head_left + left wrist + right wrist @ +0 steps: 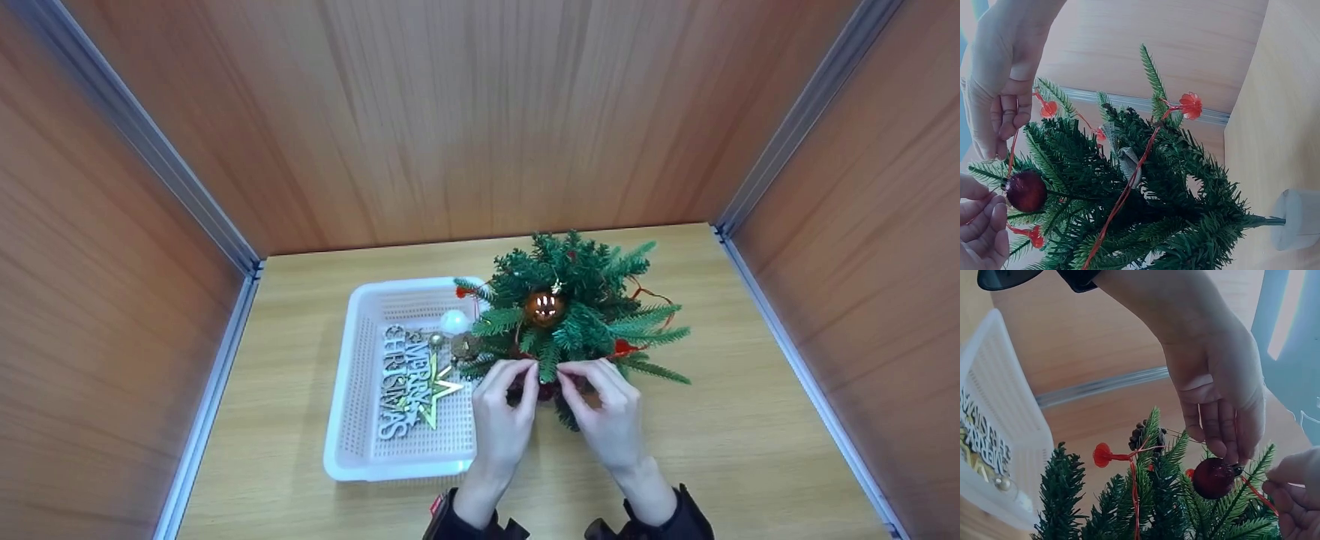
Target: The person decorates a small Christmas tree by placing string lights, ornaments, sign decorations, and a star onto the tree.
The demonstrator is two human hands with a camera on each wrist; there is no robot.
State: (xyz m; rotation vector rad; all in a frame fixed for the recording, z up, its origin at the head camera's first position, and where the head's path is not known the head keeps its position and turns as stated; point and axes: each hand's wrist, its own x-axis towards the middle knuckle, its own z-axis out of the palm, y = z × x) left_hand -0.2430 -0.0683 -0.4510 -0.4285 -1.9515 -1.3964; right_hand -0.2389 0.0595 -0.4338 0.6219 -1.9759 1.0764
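Note:
A small green Christmas tree stands at the centre right, hung with a copper ball and a red flower garland. At its front hangs a dark red ball ornament. My left hand pinches the thin hanging thread above the ball between thumb and index finger. From the other side, my right hand pinches the thread close to the ball's cap. The fingertips of both hands are a short way apart, with a branch tip between them. The thread itself is too fine to follow fully.
Left of the tree sits a white basket with silver MERRY CHRISTMAS letters, a gold star and a pearly white ball. Branches overhang its right rim. A pine cone hangs in the tree. Wooden panels enclose the table.

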